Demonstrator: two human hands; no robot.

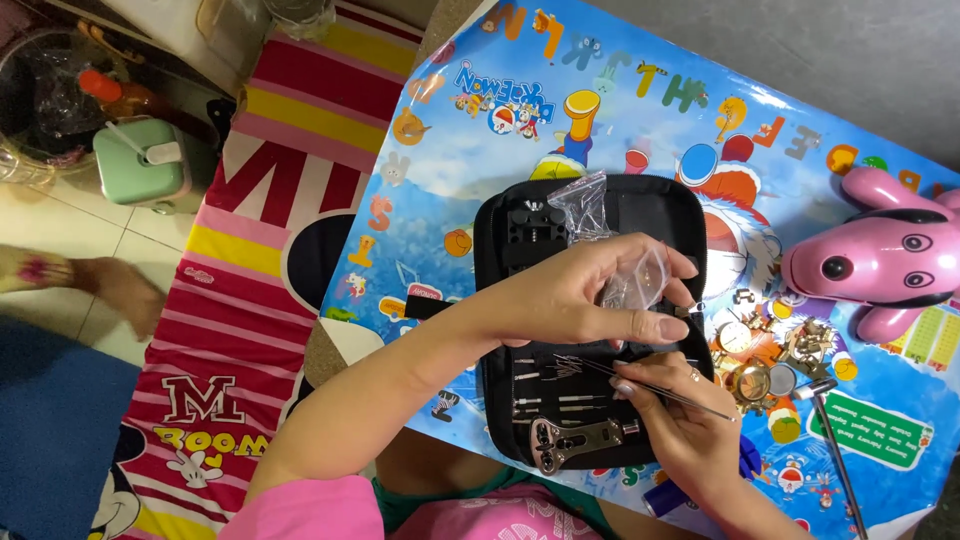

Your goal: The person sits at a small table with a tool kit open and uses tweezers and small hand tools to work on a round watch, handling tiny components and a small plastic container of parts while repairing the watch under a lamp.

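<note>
My left hand [600, 295] pinches a small clear plastic bag [636, 286] with something small and gold-coloured inside it, above the open black tool case [495, 300]. Just below, my right hand [680, 420] holds thin metal tweezers [660, 390] that point off to the right. Inside the case lie several slim tools and a metal wrench [570, 440] near its front edge. A second clear bag [582, 205] rests on the case's far half.
A pink toy dog [880, 255] stands at the right on the colourful cartoon table cover [480, 150]. Gold watch parts [765, 365] lie right of the case. A striped cartoon mat [250, 300] and a green container [145, 160] are on the floor at left.
</note>
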